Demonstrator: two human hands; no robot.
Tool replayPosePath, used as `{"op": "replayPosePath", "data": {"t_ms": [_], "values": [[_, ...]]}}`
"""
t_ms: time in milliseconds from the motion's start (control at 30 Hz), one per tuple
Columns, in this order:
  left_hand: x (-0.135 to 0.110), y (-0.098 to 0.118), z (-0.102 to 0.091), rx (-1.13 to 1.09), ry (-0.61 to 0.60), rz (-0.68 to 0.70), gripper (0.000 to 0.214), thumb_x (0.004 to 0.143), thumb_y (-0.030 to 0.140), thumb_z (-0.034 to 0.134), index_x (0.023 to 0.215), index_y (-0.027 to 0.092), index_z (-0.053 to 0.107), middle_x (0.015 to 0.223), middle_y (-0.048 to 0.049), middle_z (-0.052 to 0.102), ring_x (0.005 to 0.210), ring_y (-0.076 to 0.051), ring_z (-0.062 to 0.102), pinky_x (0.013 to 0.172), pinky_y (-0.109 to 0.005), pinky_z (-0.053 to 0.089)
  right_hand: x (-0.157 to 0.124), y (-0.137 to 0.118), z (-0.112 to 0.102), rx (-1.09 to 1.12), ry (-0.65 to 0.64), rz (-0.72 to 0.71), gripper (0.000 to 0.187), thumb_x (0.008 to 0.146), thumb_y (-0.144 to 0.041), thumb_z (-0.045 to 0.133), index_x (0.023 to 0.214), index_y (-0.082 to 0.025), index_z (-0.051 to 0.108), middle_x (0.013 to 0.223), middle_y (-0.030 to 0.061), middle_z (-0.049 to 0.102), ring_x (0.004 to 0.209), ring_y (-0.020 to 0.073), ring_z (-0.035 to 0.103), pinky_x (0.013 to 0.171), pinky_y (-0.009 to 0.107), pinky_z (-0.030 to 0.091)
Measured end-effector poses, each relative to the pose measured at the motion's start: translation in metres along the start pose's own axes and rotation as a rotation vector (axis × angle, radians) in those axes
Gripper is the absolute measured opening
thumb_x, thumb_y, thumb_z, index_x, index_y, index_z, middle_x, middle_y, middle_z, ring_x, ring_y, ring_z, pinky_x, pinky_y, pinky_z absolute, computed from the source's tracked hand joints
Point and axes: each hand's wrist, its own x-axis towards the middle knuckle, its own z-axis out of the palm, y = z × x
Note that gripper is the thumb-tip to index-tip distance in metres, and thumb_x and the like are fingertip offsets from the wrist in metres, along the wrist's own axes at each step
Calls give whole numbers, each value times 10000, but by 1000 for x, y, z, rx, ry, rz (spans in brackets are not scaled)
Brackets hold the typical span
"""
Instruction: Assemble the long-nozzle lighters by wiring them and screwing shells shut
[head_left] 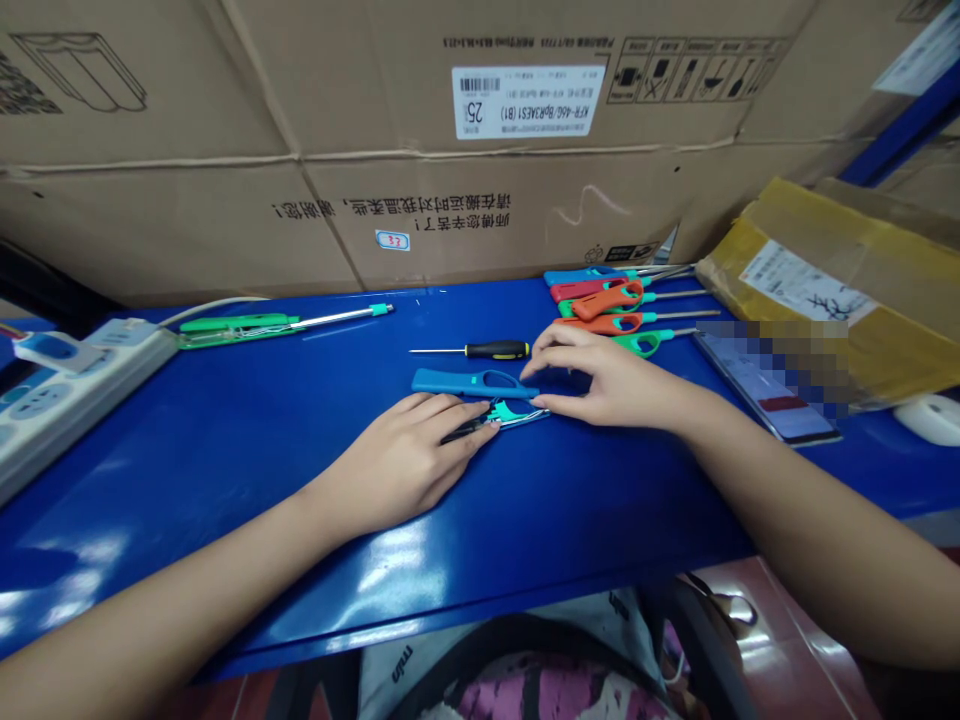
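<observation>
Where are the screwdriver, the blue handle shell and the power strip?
screwdriver (496, 350), head view, on its black handle.
blue handle shell (450, 381), head view, on its straight end.
power strip (90, 378), head view, on its white casing.

On the large brown cardboard box (225, 220), an inverted white label (527, 101) is printed "KFR-46G/BpR3AES1 (B1)" and "25", and a small white sticker (392, 240) is marked "32".

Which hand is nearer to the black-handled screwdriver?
Right. The right hand sits just right of the screwdriver; the left hand rests closer to the person, past the blue shell.
</observation>
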Motion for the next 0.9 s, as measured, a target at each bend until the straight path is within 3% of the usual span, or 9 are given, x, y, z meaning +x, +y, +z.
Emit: {"op": "replayPosePath", "data": {"t_ms": [133, 300, 500, 700, 900], "values": [[-1, 0, 1, 9, -20, 3, 369, 1011, 184, 472, 1350, 162, 616, 1335, -134, 657, 1137, -289, 629, 912, -431, 540, 1, -4, -4, 38, -107, 42, 64, 850, -165, 648, 890, -188, 692, 929, 43, 674, 859, 172, 625, 789, 298, 486], [-2, 2, 2, 41, -54, 9, 413, 969, 119, 488, 1366, 131, 601, 1346, -155, 643, 1106, -301, 628, 879, -445, 563, 5, -7, 6, 134, -157, 243, 54, 819, -170, 629, 812, -172, 682, 781, 10, 658, 695, 132, 541, 631, 250, 414], [-1, 6, 2, 87, -66, -1, 430, 944, 96, 487, 1355, 127, 610, 1340, -157, 646, 1041, -293, 640, 830, -440, 592, 5, -10, 6, 187, -194, 300, 107, 835, -268, 660, 845, -174, 710, 815, 20, 693, 731, 147, 569, 668, 269, 430], [-3, 4, 1, 65, -73, 1, 458, 945, 85, 473, 1386, 126, 587, 1369, -158, 631, 1075, -281, 632, 884, -438, 607, 5, -10, 4, 126, -160, 158, 110, 872, -248, 682, 784, -183, 696, 870, 43, 719, 861, 186, 629, 803, 313, 463], [-4, 4, 1, -5, -69, -28, 473, 934, 70, 484, 1389, 141, 592, 1362, -151, 626, 1102, -293, 612, 905, -459, 611, 5, -12, 6, 107, -151, 159, 128, 880, -241, 709, 772, -174, 687, 849, 37, 703, 824, 173, 627, 766, 298, 458]]}}
